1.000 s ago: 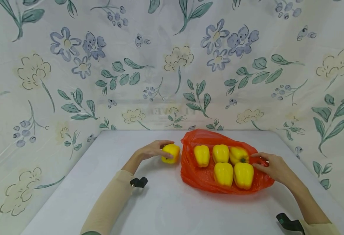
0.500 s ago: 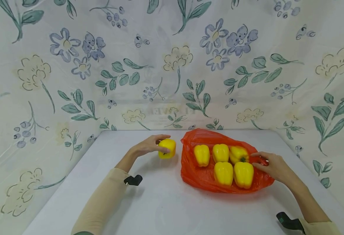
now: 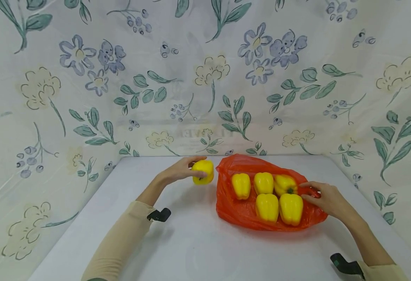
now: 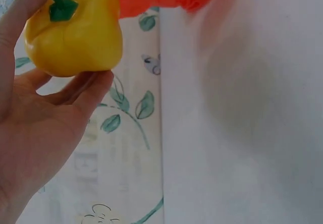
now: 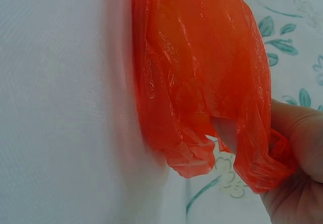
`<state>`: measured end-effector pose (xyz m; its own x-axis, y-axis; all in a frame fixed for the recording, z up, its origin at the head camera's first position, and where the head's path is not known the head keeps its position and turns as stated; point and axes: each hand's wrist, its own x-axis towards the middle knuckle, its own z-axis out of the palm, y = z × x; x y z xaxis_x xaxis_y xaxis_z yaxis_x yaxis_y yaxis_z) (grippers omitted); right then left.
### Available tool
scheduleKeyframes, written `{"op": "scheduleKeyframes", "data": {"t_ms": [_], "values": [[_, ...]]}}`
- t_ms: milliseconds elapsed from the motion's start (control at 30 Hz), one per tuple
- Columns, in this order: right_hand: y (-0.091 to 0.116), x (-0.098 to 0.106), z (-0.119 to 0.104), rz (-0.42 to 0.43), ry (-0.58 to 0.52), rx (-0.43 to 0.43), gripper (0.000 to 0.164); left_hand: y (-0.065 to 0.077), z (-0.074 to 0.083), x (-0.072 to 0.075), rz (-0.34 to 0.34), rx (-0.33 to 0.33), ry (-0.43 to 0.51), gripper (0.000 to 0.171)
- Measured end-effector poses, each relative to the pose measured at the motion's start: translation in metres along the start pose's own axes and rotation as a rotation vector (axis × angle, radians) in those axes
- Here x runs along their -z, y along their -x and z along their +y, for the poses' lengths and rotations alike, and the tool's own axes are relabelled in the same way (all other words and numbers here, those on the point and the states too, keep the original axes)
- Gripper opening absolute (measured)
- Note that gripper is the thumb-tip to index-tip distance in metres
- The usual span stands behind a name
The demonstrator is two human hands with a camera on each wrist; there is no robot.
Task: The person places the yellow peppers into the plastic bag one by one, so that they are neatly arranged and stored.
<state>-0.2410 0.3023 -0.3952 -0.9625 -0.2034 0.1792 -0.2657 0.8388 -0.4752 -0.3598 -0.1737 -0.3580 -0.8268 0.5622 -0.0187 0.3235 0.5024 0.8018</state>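
Observation:
My left hand (image 3: pixel 177 171) holds a yellow bell pepper (image 3: pixel 207 168) just left of the red plastic bag (image 3: pixel 226 208), with thumb and fingers round its sides. In the left wrist view that bell pepper (image 4: pixel 86 37) shows its green stem, and its shadow lies apart from it on the table, so it is held in the air. Several more yellow bell peppers (image 3: pixel 266 208) lie in the open bag. At the bag's right end my right hand (image 3: pixel 335 201) grips the plastic; in the right wrist view the bunched bag (image 5: pixel 202 72) passes between thumb and fingers.
Everything rests on a white table (image 3: pixel 191 242). A floral cloth (image 3: pixel 205 89) hangs behind it and down both sides. Each forearm carries a small black wrist mount (image 3: pixel 160 214) at the sleeve.
My left hand has lifted the bell pepper up, first a little leftward, then back right beside the bag, and the pepper has tilted. The right hand keeps its place on the bag.

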Motion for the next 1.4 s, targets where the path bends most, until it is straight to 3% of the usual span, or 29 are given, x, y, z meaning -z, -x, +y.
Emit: {"op": "scheduleKeyframes", "data": {"t_ms": [433,833,1100,1400], "values": [[0.000,0.002,-0.001,0.002,0.000,-0.002,0.038,0.007,0.047,0.001,0.045,-0.045,-0.048,0.077],[0.000,0.001,-0.001,0.003,0.001,-0.001,0.038,0.012,0.078,-0.015,0.062,-0.103,-0.049,0.078],[0.000,0.001,-0.001,-0.011,-0.005,-0.012,0.039,0.012,0.095,-0.030,-0.009,-0.183,-0.033,0.073],[0.000,0.002,-0.002,-0.012,-0.001,-0.014,0.039,0.013,0.112,-0.050,-0.122,-0.212,-0.073,0.074]]}}
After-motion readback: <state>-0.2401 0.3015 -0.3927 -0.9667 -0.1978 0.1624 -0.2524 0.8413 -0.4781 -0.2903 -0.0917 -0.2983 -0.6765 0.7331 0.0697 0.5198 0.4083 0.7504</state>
